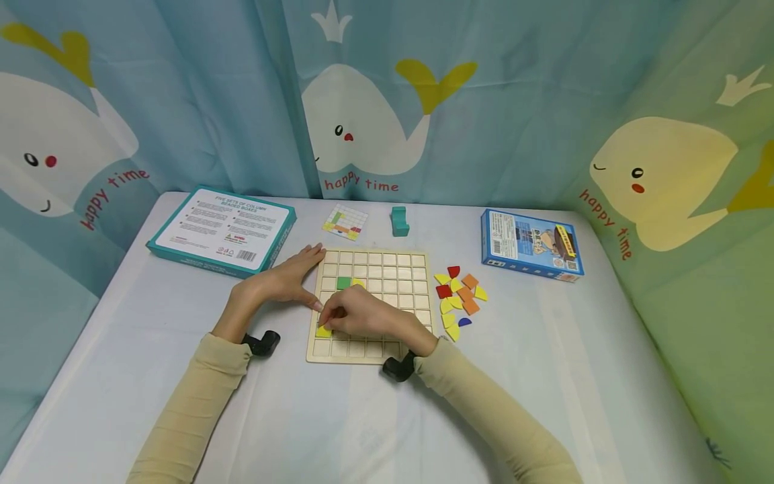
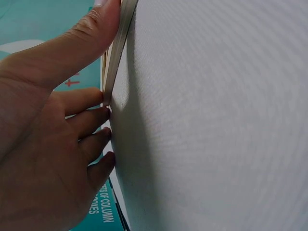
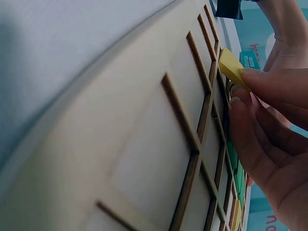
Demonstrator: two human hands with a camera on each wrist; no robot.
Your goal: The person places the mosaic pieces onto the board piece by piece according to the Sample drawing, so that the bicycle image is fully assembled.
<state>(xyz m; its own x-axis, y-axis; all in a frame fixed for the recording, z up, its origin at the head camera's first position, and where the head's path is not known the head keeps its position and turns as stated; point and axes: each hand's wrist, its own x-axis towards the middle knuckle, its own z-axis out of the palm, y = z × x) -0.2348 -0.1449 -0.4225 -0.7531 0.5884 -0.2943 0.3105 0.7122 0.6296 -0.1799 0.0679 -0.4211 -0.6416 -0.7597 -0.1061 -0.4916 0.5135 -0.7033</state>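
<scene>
A wooden grid board [image 1: 398, 259] lies on the table. My right hand [image 1: 365, 312] is over its left part, pinching a yellow piece [image 3: 231, 66] between thumb and fingers; the piece is tilted at the grid in the right wrist view. My left hand [image 1: 281, 279] rests along the board's left edge, its thumb touching the rim and its fingers stretched toward the top left corner. A green tile [image 1: 343, 283] sits in a cell, with a yellow piece [image 1: 359, 283] beside it. My right hand hides some cells.
Right of the board lie loose yellow, red, orange [image 1: 470, 281] and blue pieces. Behind it are a pattern card [image 1: 345, 222] and a teal block [image 1: 400, 222]. A teal-edged box [image 1: 220, 232] stands back left, a blue box [image 1: 532, 243] back right. A curtain [image 1: 514, 134] surrounds the table.
</scene>
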